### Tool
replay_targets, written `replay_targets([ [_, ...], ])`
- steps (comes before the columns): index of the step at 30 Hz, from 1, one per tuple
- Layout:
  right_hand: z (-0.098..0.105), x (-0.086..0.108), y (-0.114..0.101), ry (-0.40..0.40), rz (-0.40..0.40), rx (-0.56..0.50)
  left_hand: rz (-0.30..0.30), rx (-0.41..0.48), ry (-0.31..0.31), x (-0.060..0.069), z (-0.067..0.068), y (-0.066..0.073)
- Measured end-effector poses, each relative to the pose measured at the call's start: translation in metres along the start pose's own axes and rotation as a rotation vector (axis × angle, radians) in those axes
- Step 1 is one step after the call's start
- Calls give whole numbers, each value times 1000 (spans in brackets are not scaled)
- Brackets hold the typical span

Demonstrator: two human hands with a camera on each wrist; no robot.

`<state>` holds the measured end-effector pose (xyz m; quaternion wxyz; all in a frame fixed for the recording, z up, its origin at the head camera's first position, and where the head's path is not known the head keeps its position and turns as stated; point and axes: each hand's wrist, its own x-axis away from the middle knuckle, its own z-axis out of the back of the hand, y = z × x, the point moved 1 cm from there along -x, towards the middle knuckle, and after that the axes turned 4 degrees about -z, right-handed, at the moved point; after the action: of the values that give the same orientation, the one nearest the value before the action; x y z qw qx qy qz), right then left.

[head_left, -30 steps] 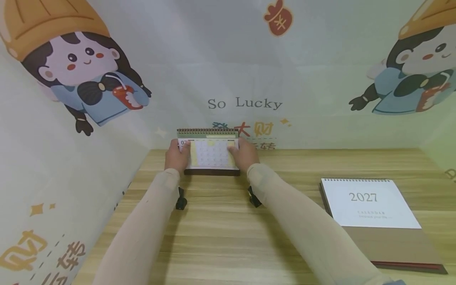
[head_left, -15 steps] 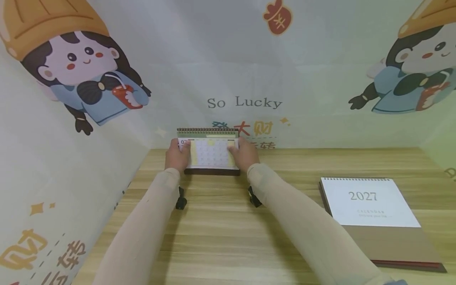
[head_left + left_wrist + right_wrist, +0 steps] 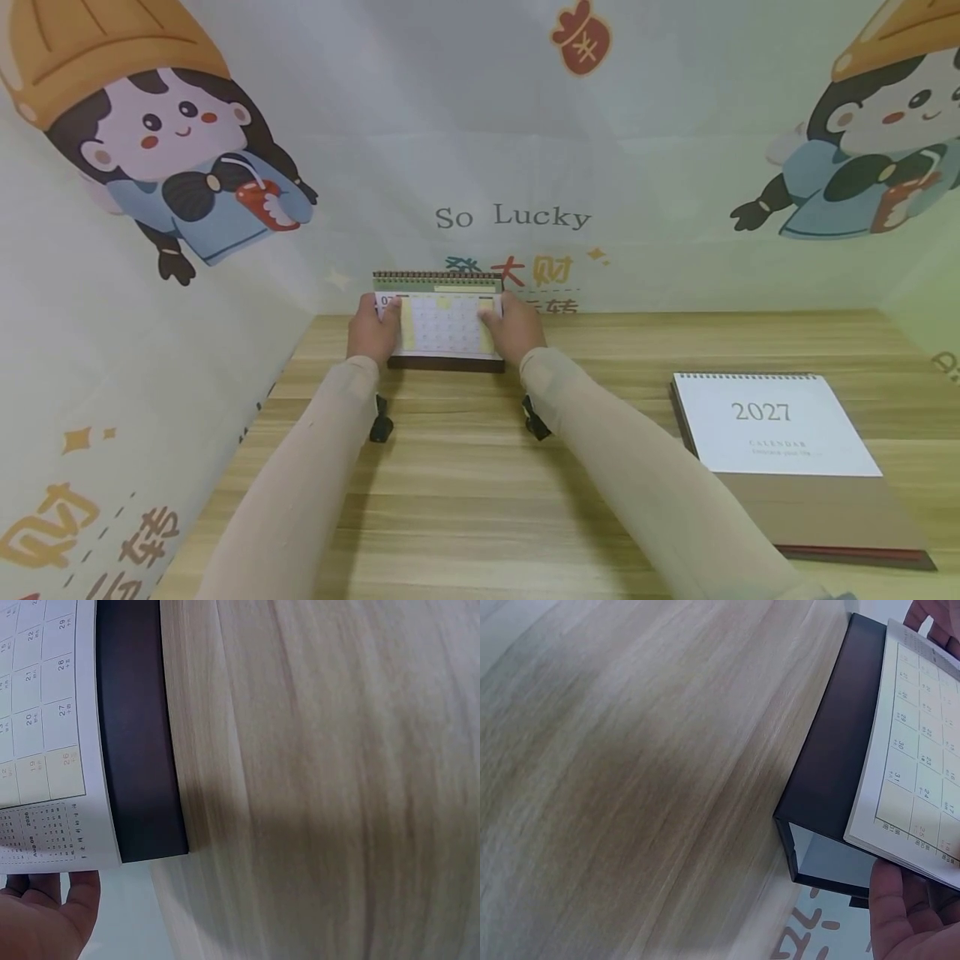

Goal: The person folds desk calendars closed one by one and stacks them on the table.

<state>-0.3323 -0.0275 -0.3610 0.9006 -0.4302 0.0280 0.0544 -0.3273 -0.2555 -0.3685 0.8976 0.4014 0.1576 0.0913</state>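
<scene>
A small spiral-bound desk calendar (image 3: 446,325) stands upright at the back of the table, its page marked 07 facing me. My left hand (image 3: 372,327) grips its left edge, thumb on the front of the page. On the opposite edge my right hand (image 3: 517,325) grips it in the same way. In the left wrist view the calendar's dark base (image 3: 142,735) stands along the wood, with fingers behind the page edge. The right wrist view shows the open side of the dark stand (image 3: 832,750), and right fingers (image 3: 889,907) curled at the page edge.
A larger 2027 desk calendar (image 3: 780,425) lies at the right of the wooden table (image 3: 450,500), partly covered by my right forearm. Behind the table rises a printed backdrop (image 3: 517,167) with cartoon figures. Small black devices (image 3: 382,421) hang under my wrists.
Both hands keep their grip on the small calendar, which stays in place. The view shifts very slightly.
</scene>
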Motion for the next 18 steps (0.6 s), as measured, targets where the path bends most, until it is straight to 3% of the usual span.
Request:
replay_targets([
  [18,0,2,0,17,0,-5,18,12,-28,0,1,0],
])
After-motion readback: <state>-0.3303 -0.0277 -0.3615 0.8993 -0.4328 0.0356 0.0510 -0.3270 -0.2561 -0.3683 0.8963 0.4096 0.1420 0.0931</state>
